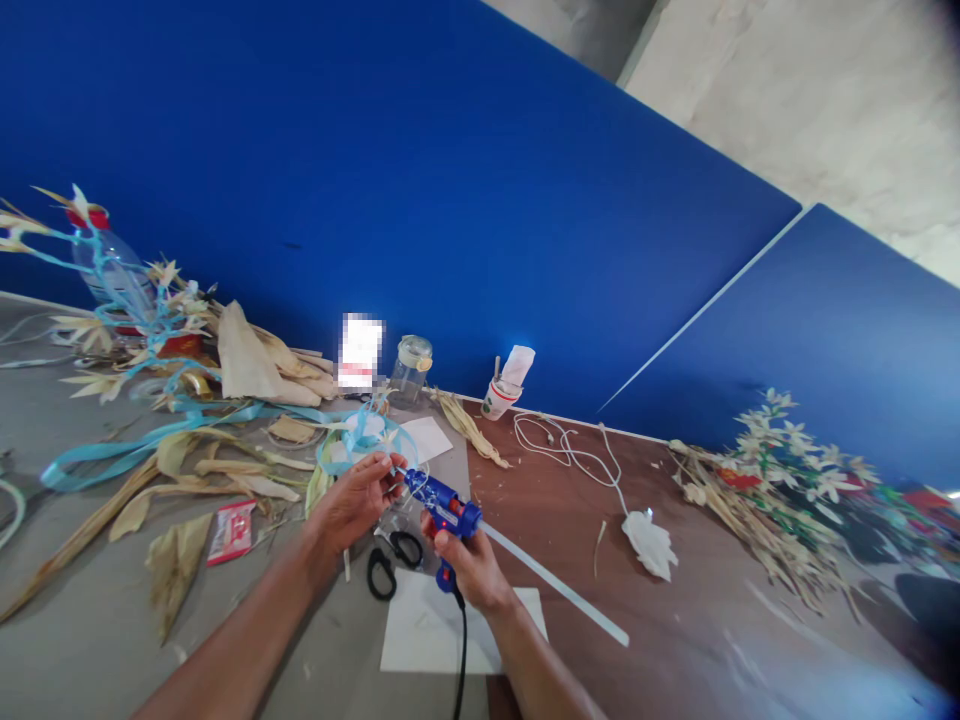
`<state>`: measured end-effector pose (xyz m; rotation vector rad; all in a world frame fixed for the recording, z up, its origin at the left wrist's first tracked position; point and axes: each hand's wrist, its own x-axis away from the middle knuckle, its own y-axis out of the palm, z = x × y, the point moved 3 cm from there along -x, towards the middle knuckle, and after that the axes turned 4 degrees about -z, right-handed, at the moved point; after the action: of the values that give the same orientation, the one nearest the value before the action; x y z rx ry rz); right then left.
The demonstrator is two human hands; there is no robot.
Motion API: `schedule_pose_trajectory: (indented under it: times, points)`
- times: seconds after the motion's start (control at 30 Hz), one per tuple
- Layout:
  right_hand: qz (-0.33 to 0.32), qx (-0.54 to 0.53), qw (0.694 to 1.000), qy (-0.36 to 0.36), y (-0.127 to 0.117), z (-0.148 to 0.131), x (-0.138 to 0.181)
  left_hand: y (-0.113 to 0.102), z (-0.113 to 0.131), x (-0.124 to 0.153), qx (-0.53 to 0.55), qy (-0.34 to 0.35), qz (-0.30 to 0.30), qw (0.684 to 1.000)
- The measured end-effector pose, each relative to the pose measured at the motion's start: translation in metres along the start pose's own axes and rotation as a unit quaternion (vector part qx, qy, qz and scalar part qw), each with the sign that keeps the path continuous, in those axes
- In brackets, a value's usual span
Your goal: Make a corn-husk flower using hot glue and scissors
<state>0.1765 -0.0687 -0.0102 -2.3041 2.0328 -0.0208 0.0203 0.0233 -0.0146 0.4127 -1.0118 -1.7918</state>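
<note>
My right hand [466, 562] grips a blue glue gun [433, 500], its small red light lit. A long whitish glue stick [559, 588] sticks out of the back, and a black cord [463, 650] hangs from the handle. Close to the nozzle, the fingers of my left hand [360, 497] are pinched on what looks like a thin light-blue stem, mostly hidden by the fingers. Just beyond them lie loops of light-blue ribbon [364, 432] and a pale husk flower. Below the hands are black-handled scissors [382, 575] and a white sheet [409, 635].
Dried corn husks [247, 360] and a blue-stemmed flower branch [112, 290] cover the left side. A lidded jar [412, 372], a paper cup [499, 398] and a white cable [574, 455] stand or lie near the blue partition [450, 200]. White flowers [780, 450] lie right.
</note>
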Motion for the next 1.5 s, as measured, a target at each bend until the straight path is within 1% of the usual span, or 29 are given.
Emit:
schedule_pose_trajectory:
  times: [0.3,0.57,0.8,0.97,1.07,1.27,1.5]
  points:
    - [-0.025,0.007,0.999,0.028,0.0011,0.0014,0.0007,-0.0007,-0.0012,0.0001,-0.004,-0.007,0.003,1.0]
    - [-0.005,-0.009,1.0,0.001,-0.0017,-0.0033,-0.0007,0.0006,-0.0018,0.0,0.009,-0.019,0.002,1.0]
    - [-0.029,-0.01,0.999,0.041,-0.0007,0.0035,0.0012,-0.0008,-0.0013,0.0,0.021,-0.012,0.007,1.0]
    - [-0.014,-0.03,0.999,0.002,-0.0046,0.0056,0.001,-0.0008,-0.0022,-0.0003,0.023,-0.012,-0.001,1.0]
    - [-0.008,-0.03,1.0,-0.004,-0.0036,0.0043,-0.0012,-0.0007,-0.0036,-0.0008,0.023,-0.015,-0.008,1.0]
    - [-0.01,-0.012,1.0,0.014,-0.0002,-0.0002,-0.0034,-0.0004,-0.0035,-0.0009,0.019,-0.023,-0.001,1.0]
    - [-0.014,-0.002,0.999,0.043,-0.005,0.0002,0.0033,0.0005,-0.001,0.0008,0.022,-0.012,0.007,1.0]
